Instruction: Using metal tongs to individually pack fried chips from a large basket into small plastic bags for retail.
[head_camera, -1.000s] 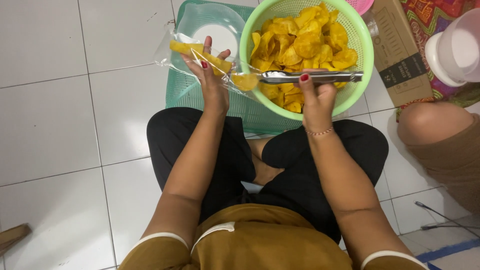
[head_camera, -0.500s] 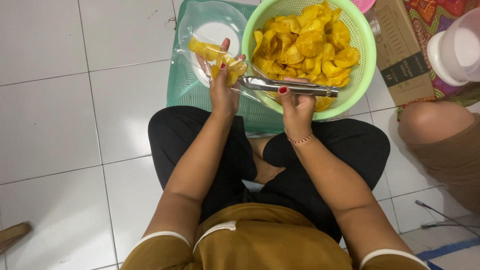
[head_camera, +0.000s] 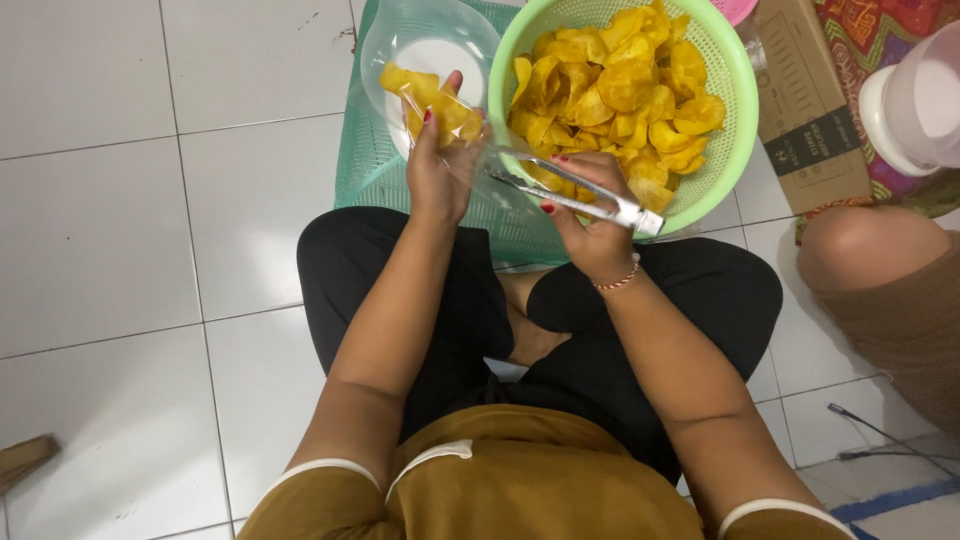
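Since earlier, tongs swung bagward, right hand clamped; left hand pinches limp, slippery bag of brittle, light chips.

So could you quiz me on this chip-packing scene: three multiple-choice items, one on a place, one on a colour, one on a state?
1. Where do the loose chips lie?
A. in the green basket
B. on the tiles
C. in the cardboard box

2. What colour is the basket?
A. red
B. light green
C. black

3. How full is the clear bag?
A. empty
B. partly filled
C. sealed full

Answers:
1 A: chips heap inside the basket.
2 B: its mesh rim is light green.
3 B: the left hand holds the clear bag with some chips in it, while the right hand grips metal tongs.
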